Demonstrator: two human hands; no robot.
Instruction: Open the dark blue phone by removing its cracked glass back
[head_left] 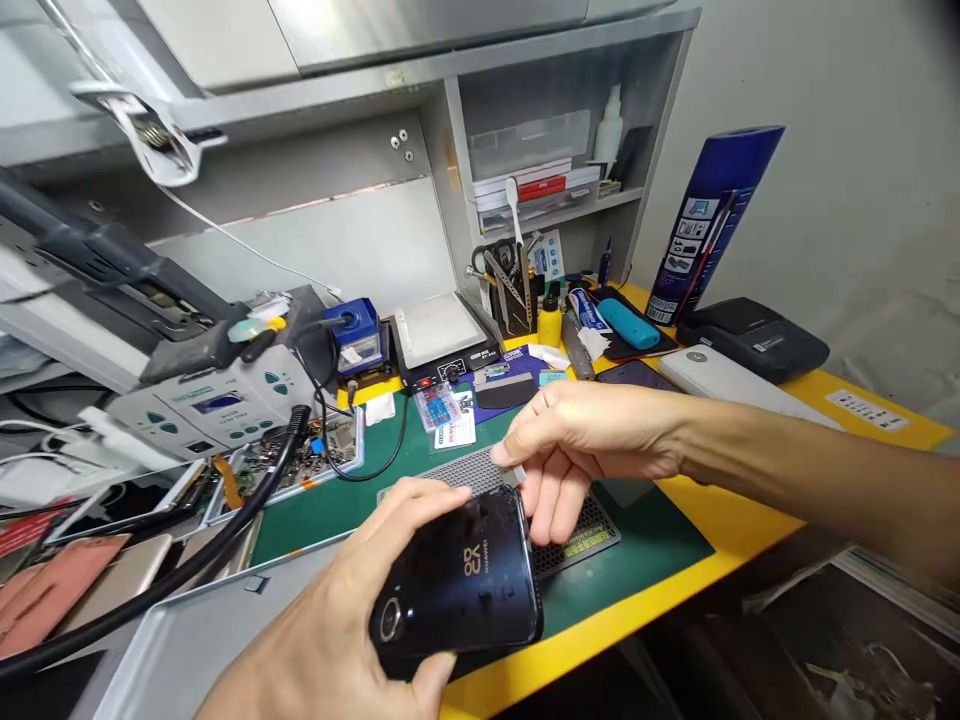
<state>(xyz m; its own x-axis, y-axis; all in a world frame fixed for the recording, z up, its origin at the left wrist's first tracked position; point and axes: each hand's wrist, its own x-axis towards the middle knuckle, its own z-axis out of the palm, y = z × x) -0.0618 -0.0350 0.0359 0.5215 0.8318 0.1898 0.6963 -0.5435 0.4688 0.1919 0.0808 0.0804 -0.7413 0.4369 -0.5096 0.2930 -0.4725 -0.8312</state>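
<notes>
Your left hand [322,610] pinches the phone [465,595] above the mat's front edge [600,610]; your right hand [592,430] pinches a thin piece [514,476] beside it. Loosening the left could drop the phone.

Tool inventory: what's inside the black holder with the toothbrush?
White toothbrush and slim tools stick out of the black holder; their lower ends and anything at the bottom are hidden.

Left hand [337,590] low and near centre, thumb and fingers spread in a wide C-shaped grip; right forearm [780,470] enters from the right, wrist nearly straight, right hand [562,450] pinching thumb against index finger (remaining fingers loosely curled below).
</notes>
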